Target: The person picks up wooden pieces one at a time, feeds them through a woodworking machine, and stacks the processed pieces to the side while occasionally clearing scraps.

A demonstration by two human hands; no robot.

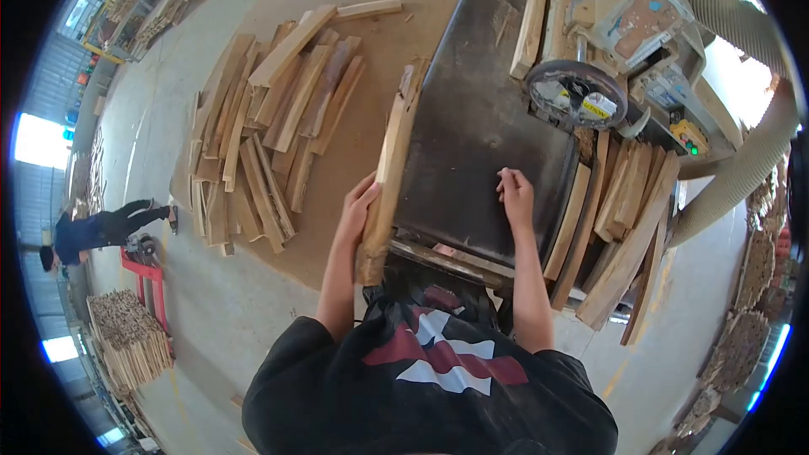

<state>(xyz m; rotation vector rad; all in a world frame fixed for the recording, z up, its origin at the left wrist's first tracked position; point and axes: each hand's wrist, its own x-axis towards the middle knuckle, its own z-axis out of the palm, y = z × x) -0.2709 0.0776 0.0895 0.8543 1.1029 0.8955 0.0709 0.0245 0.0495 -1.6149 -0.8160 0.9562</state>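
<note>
A long wooden board (394, 147) stands along the left edge of the machine's dark metal table (472, 160). My left hand (361, 204) is closed round its near part, fingers on the left side. Bark or rough dark wood shows at the board's far and near ends. Over the right half of the table, my right hand (516, 194) is held with its fingers curled in, and nothing shows in it. Another board (531, 13) lies on the table's far end, beside the machine's handwheel (577, 94).
A large pile of wooden pieces (278, 109) lies to the left. More boards (628, 211) lean at the table's right, below a ribbed hose (733, 168). Far left, a person (105, 232) walks near a red cart (150, 282) and a wood stack (131, 337).
</note>
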